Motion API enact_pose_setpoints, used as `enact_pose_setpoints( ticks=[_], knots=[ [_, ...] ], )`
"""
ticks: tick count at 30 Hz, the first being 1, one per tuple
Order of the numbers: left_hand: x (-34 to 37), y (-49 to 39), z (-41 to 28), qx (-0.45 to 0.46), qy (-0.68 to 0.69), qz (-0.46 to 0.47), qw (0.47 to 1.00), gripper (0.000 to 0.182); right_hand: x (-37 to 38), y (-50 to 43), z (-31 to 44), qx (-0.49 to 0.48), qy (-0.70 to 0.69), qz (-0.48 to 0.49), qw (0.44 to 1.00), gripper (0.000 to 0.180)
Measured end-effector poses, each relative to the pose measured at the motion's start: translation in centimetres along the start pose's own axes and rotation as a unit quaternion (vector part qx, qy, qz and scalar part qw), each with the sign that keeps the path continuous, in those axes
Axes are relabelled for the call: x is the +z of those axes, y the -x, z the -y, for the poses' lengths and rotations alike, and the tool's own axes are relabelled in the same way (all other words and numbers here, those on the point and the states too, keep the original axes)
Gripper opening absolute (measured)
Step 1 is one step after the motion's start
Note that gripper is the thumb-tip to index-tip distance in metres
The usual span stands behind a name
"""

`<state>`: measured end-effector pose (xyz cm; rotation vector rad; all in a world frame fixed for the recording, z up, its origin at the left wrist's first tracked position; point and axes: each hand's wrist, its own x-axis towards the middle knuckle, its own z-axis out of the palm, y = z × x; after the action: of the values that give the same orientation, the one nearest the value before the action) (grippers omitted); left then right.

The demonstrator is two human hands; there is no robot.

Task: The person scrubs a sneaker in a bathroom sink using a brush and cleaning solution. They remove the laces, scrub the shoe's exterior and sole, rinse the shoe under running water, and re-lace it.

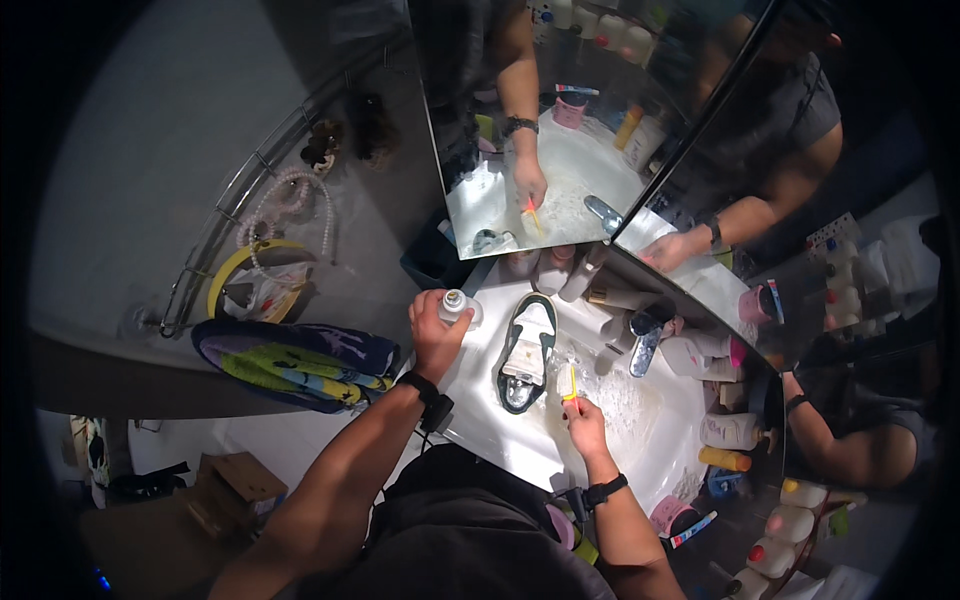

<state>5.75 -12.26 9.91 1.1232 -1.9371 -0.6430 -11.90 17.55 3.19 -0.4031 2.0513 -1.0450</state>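
At the left side of the white washbasin (pixel 660 442), my left hand (pixel 435 334) grips a white bottle (pixel 455 302) with its neck facing up. My right hand (pixel 587 429) holds a small brush (pixel 568 381) by its orange and yellow handle, bristles pointing away from me over the wet basin. Between both hands a white and dark green sneaker (pixel 534 322) lies on the basin's flat left part, sole down. Its tongue shows, and no laces are visible. The brush is apart from the shoe. Cloudy water or suds wet the bowl.
A chrome faucet (pixel 646 341) rises at the back among several bottles. Mirrored panels (pixel 570 172) stand close behind. On the right rim are a pump bottle (pixel 727 431), a yellow tube (pixel 724 459) and a pink jar (pixel 673 516). A towel (pixel 300 364) hangs left below a wire-railed shelf (pixel 225 199).
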Motion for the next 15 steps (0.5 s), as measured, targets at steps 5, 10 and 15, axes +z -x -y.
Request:
enact_pose_setpoints(
  ticks=[5,10,15],
  knots=[
    [0.9,0.1,0.2,0.021,-0.010,0.026,0.999,0.042,-0.5,0.9,-0.3,0.000,-0.021,-0.002,1.000,0.030],
    [0.1,1.1,-1.8,-0.008,0.042,0.146,0.988,0.035,-1.3,1.8,-0.9,0.008,-0.011,-0.004,1.000,0.024],
    [0.6,2.1,-4.3,-0.009,0.094,0.323,0.942,0.032,-1.8,2.4,-1.5,0.026,-0.047,-0.019,0.998,0.027]
  ],
)
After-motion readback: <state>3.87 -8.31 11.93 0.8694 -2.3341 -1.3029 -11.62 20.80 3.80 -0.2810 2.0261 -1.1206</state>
